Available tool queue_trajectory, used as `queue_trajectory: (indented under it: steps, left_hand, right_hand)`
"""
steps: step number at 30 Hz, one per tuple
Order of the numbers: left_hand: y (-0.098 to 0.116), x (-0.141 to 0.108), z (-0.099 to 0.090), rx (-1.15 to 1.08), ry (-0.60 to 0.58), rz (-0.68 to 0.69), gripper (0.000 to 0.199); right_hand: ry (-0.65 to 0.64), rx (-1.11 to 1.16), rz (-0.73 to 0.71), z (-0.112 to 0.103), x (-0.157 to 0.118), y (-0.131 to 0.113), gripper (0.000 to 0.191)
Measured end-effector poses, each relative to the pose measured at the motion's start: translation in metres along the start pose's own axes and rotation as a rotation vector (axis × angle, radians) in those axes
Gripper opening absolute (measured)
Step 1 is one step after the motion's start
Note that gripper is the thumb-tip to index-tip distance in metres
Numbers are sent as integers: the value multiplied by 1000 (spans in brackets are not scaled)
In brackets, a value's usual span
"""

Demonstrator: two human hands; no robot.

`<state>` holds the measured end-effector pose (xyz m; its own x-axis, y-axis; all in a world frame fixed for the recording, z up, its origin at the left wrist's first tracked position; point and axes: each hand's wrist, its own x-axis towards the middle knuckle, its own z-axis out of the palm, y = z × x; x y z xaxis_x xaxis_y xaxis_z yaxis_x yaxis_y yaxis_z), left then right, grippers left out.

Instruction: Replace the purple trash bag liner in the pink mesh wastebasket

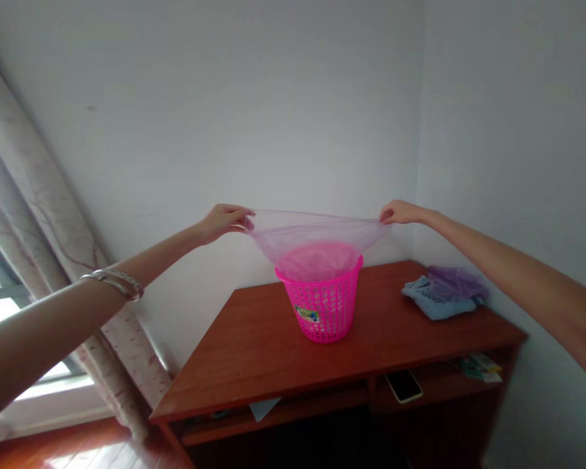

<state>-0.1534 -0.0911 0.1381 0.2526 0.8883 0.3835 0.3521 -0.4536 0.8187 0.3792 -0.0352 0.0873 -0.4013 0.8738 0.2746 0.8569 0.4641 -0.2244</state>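
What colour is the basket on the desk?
The basket is hot pink, clearest in the head view.

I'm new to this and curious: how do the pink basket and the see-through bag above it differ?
The pink basket is stiff, bright plastic with a lattice of holes, while the see-through bag is thin, pale film. The basket stands upright on the wooden desk; the bag is pulled wide between the left hand and right hand, sagging toward the basket's mouth. Both are open-topped and pinkish.
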Motion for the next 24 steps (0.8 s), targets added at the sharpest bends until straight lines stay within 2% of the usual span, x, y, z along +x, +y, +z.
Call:
queue_trajectory:
  steps: [2, 5, 7, 10, 12, 15, 17, 20, 24]
  left_hand:
    - [-1, -7, -9, 115, -78, -17, 36]
    - [1, -18, -15, 264, -180, -40, 36]
    - [4, -23, -13, 315, -213, -26, 34]
    - [8, -23, -7, 277, -193, -16, 36]
    - [8, -19, -6, 162, -191, -99, 46]
    - [5, -13, -11, 51, -223, -323, 64]
    - [3, -10, -13, 61, -272, -448, 70]
    - [1, -4, -9, 57, -367, -566, 75]
    - [1, 15, 7, 85, -378, -676, 66]
  right_hand:
    - [-21, -67, 32, 0, -3, 14, 20]
    - [-12, -85, 64, -1, -13, 24, 22]
    - [16, 59, 71, 0, -20, 19, 33]
    - [21, 484, 159, 2, -27, -1, 53]
    - [22, 683, 278, 3, -26, -15, 62]
    - [-25, 690, 441, 5, -19, -26, 72]
    - [-93, 653, 465, 5, -13, -25, 68]
    - [-135, 650, 394, 4, -6, -19, 48]
    - [-161, 575, 361, 0, -4, -15, 38]
